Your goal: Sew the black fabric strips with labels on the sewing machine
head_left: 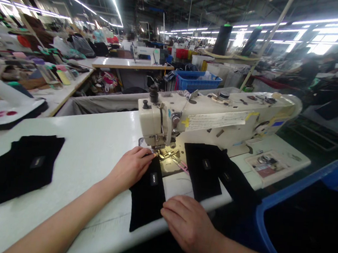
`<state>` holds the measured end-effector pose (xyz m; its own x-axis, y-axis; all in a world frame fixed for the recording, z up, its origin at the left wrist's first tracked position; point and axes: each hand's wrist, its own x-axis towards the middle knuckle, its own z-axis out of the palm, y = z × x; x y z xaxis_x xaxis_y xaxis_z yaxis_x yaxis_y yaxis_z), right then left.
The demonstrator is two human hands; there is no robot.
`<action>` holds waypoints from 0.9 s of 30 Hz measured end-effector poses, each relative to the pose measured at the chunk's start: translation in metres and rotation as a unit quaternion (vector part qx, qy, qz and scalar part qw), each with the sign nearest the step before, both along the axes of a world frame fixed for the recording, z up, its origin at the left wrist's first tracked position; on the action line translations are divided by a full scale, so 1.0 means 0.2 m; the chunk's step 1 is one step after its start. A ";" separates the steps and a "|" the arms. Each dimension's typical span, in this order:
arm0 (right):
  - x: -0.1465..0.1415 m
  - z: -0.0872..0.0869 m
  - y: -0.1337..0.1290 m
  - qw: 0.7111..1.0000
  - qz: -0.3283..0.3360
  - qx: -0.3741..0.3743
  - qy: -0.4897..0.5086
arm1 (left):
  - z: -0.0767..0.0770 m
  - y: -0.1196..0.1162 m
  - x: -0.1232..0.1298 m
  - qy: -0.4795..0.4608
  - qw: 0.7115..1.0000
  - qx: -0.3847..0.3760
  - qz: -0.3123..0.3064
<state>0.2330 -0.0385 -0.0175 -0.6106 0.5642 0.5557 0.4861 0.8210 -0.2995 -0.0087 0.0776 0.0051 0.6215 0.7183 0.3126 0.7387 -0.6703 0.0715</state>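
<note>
Both hands are lying flat on the black cloth piece, left hand beside the needle, right hand steadying the table's near edge; feeding straight matters

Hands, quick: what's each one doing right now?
Left hand: flat, pressing the black fabric piece near the sewing machine needle, gripping nothing.
Right hand: open, resting on the fabric's lower edge.

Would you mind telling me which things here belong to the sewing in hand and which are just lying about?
In hand: left hand and right hand on the black fabric piece; sewing machine.
Lying about: black stack; black pieces; blue bin; blue basket.
</note>
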 end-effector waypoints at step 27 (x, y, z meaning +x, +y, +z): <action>-0.01 0.00 0.05 0.999 0.019 -0.012 -0.033 | 0.00 0.07 -0.02 0.056 0.998 0.030 0.015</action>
<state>0.2320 -0.0285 -0.0176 -0.6662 0.5525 0.5010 0.4742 0.8322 -0.2873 -0.0129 0.0911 0.0058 0.6334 0.7191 0.2859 0.7596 -0.6483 -0.0522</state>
